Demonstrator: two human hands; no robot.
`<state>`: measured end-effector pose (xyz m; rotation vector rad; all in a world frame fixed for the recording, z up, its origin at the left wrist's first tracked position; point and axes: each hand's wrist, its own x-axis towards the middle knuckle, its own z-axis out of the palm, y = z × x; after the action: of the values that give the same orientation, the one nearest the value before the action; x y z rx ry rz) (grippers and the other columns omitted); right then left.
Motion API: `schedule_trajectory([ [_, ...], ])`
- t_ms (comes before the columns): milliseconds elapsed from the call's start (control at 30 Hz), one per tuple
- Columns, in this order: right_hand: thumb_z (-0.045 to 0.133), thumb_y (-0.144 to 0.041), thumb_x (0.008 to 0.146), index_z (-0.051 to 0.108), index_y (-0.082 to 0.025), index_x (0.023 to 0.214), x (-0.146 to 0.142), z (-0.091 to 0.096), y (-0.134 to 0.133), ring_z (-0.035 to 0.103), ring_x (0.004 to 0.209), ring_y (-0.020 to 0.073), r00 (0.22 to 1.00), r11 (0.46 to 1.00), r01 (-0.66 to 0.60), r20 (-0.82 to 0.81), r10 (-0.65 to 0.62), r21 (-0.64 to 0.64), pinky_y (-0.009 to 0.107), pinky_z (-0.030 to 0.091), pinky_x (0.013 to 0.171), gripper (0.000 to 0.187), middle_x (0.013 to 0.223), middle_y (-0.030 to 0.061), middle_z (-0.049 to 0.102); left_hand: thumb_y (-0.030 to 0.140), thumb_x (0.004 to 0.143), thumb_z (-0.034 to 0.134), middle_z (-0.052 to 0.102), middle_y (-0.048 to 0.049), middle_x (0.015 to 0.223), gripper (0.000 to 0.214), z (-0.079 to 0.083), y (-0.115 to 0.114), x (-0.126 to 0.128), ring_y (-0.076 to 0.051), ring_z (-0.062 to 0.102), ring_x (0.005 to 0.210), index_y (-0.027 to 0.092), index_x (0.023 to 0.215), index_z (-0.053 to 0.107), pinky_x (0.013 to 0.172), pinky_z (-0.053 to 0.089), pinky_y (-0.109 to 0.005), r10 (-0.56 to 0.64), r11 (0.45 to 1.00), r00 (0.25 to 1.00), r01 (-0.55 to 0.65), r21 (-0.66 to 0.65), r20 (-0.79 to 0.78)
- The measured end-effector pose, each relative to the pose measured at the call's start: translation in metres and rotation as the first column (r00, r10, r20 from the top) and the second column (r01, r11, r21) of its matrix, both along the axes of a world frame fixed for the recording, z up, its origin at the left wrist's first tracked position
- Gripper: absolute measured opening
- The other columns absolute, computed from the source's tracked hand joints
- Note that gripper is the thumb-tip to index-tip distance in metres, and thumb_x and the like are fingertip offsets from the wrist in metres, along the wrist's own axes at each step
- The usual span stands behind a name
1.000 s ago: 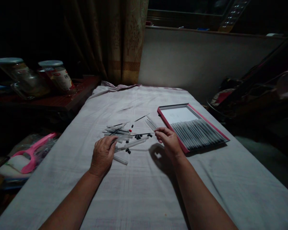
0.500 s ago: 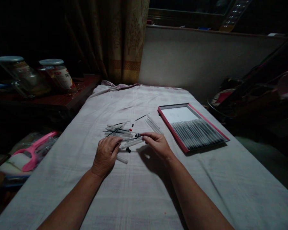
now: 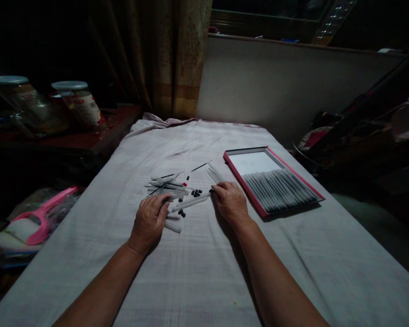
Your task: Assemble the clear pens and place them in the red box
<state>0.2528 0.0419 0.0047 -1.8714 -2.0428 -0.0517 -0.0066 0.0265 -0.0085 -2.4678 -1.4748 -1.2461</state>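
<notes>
My left hand (image 3: 151, 220) is closed at the near left of a loose pile of pen parts, its fingers on a clear pen barrel (image 3: 175, 197) that they mostly hide. On the other side of the pile, my right hand (image 3: 231, 201) pinches a small black pen cap (image 3: 211, 190). A clear tube's right end meets this cap; whether they are joined I cannot tell. Clear barrels and thin dark refills (image 3: 162, 187) lie crossed between and beyond the hands. Several loose black caps (image 3: 197, 193) and one red piece (image 3: 185, 184) are scattered among them.
A shallow red-edged box (image 3: 245, 187) to the right holds a row of clear pens with dark ends. More clear barrels (image 3: 215, 174) lie beside it. Left of the cloth-covered table stand lidded jars (image 3: 85, 106) on a dark red surface, and a pink-handled item (image 3: 42, 222) lies lower.
My right hand has moved right, away from the loose black caps, and now pinches a cap beside the tube's end. My left hand has stayed nearly in place.
</notes>
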Motion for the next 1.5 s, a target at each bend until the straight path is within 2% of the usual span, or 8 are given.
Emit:
schedule_trajectory([
  [267, 0.061, -0.021, 0.088, 0.073, -0.018, 0.089, -0.004, -0.006, 0.001, 0.059, 0.093, 0.0254, 0.996, 0.998, 0.062, 0.063, -0.061, -0.011, 0.033, 0.040, 0.077, 0.013, 0.098, 0.0105, 0.072, 0.026, 0.096, 0.049, 0.072, -0.0058, 0.098, 0.019, -0.002, 0.000, -0.001, -0.022, 0.067, 0.093, 0.021, 0.108, 0.062, 0.086, 0.050, -0.035, -0.030, 1.000, 1.000, 0.030, 0.003, -0.005],
  [433, 0.055, -0.024, 0.089, 0.070, -0.020, 0.094, -0.005, -0.007, -0.004, 0.063, 0.074, 0.0199, 0.955, 0.996, 0.035, -0.295, -0.008, 0.086, 0.029, 0.043, 0.069, 0.017, 0.085, 0.0070, 0.073, 0.024, 0.095, 0.049, 0.072, -0.0058, 0.098, 0.019, -0.002, 0.000, -0.001, -0.022, 0.067, 0.093, 0.021, 0.108, 0.062, 0.085, 0.050, -0.037, -0.062, 0.998, 0.998, 0.062, 0.000, -0.004],
  [567, 0.055, -0.031, 0.086, 0.071, -0.020, 0.099, -0.024, -0.007, -0.013, 0.067, 0.079, 0.0190, 0.674, 0.987, -0.134, -0.722, 0.155, 0.087, 0.030, 0.050, 0.071, 0.023, 0.095, 0.0067, 0.075, 0.023, 0.095, 0.050, 0.072, -0.0056, 0.098, 0.018, -0.001, -0.002, 0.000, -0.022, 0.067, 0.092, 0.021, 0.108, 0.062, 0.083, 0.050, -0.037, -0.091, 0.996, 0.996, 0.090, -0.016, -0.023],
  [700, 0.055, -0.035, 0.084, 0.066, -0.019, 0.105, -0.042, -0.009, -0.024, 0.067, 0.070, 0.0171, 0.387, 0.974, -0.227, -0.919, 0.075, -0.016, 0.031, 0.053, 0.067, 0.029, 0.088, 0.0065, 0.075, 0.022, 0.095, 0.050, 0.072, -0.0059, 0.098, 0.018, 0.000, -0.003, 0.000, -0.022, 0.067, 0.093, 0.021, 0.109, 0.062, 0.084, 0.051, -0.037, -0.108, 0.994, 0.994, 0.108, -0.008, -0.015],
  [800, 0.062, -0.035, 0.080, 0.062, -0.020, 0.098, -0.047, -0.009, -0.029, 0.067, 0.069, 0.0166, 0.287, 0.964, -0.256, -0.958, 0.009, -0.067, 0.028, 0.053, 0.062, 0.023, 0.086, 0.0053, 0.075, 0.020, 0.095, 0.051, 0.072, -0.0061, 0.098, 0.018, 0.000, -0.004, 0.000, -0.021, 0.066, 0.091, 0.020, 0.110, 0.061, 0.082, 0.051, -0.035, -0.122, 0.993, 0.992, 0.122, 0.004, -0.025],
  [933, 0.065, -0.031, 0.078, 0.064, -0.019, 0.082, -0.048, -0.008, -0.029, 0.067, 0.073, 0.0169, 0.288, 0.964, -0.262, -0.957, 0.035, -0.044, 0.028, 0.053, 0.067, 0.013, 0.079, 0.0032, 0.073, 0.020, 0.095, 0.050, 0.071, -0.0059, 0.099, 0.018, 0.000, -0.005, 0.001, -0.020, 0.066, 0.091, 0.020, 0.111, 0.060, 0.080, 0.050, -0.034, -0.135, 0.991, 0.990, 0.135, 0.005, -0.046],
  [1100, 0.065, -0.030, 0.076, 0.073, -0.019, 0.091, -0.049, -0.013, -0.028, 0.070, 0.083, 0.0198, 0.280, 0.970, -0.243, -0.958, 0.060, -0.010, 0.032, 0.055, 0.078, 0.019, 0.086, 0.0046, 0.076, 0.019, 0.095, 0.051, 0.072, -0.0061, 0.101, 0.020, 0.000, -0.006, 0.001, -0.021, 0.066, 0.095, 0.020, 0.113, 0.059, 0.084, 0.050, -0.035, -0.151, 0.988, 0.987, 0.152, 0.009, -0.056],
  [1500, 0.064, -0.025, 0.080, 0.077, -0.022, 0.098, -0.046, -0.015, -0.030, 0.072, 0.087, 0.0221, 0.449, 0.975, -0.212, -0.879, 0.161, 0.071, 0.035, 0.057, 0.081, 0.023, 0.094, 0.0066, 0.078, 0.016, 0.094, 0.051, 0.071, -0.0065, 0.103, 0.024, -0.001, -0.007, 0.001, -0.021, 0.065, 0.095, 0.022, 0.116, 0.059, 0.084, 0.051, -0.036, -0.165, 0.986, 0.982, 0.164, -0.013, -0.088],
])
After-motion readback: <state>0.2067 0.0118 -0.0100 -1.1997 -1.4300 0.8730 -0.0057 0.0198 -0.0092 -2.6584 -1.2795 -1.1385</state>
